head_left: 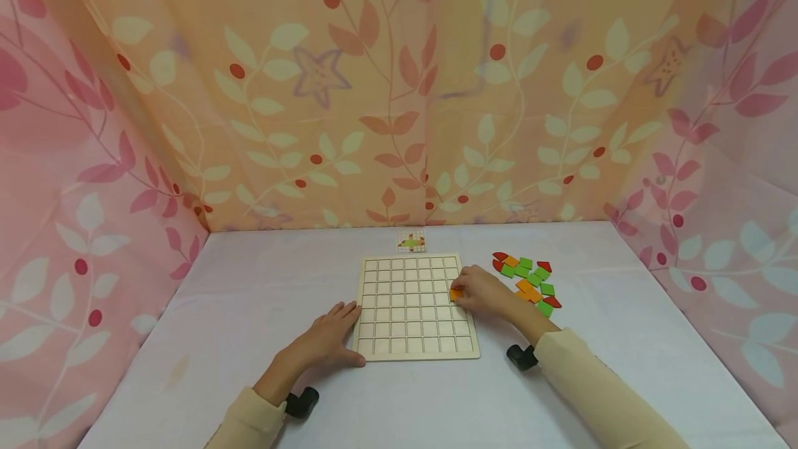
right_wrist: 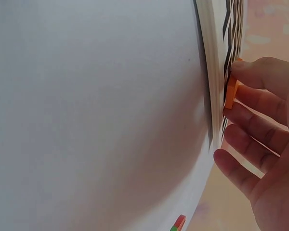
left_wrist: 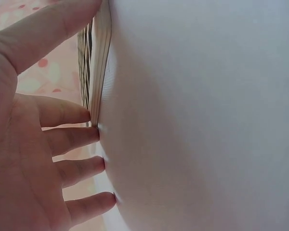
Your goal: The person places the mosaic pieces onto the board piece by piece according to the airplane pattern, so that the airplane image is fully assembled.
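A pale wooden board (head_left: 406,308) with a square grid lies flat on the white table. My right hand (head_left: 485,291) is over the board's right side and pinches an orange tile (head_left: 457,294) between thumb and fingertips. In the right wrist view the orange tile (right_wrist: 230,94) is right at the grid surface, near the board's edge (right_wrist: 213,72). The left hand (head_left: 327,335) rests at the board's left edge, fingers spread, thumb by the near left corner. In the left wrist view its straight fingers (left_wrist: 77,139) meet the table beside the board's side (left_wrist: 101,53).
Right of the board lies a loose group of green tiles (head_left: 526,263), orange tiles (head_left: 528,291) and red pointed pieces (head_left: 552,303), partly behind the right hand. A small pattern card (head_left: 411,241) lies beyond the board's far edge. Patterned cloth (head_left: 386,89) walls the table's back and sides.
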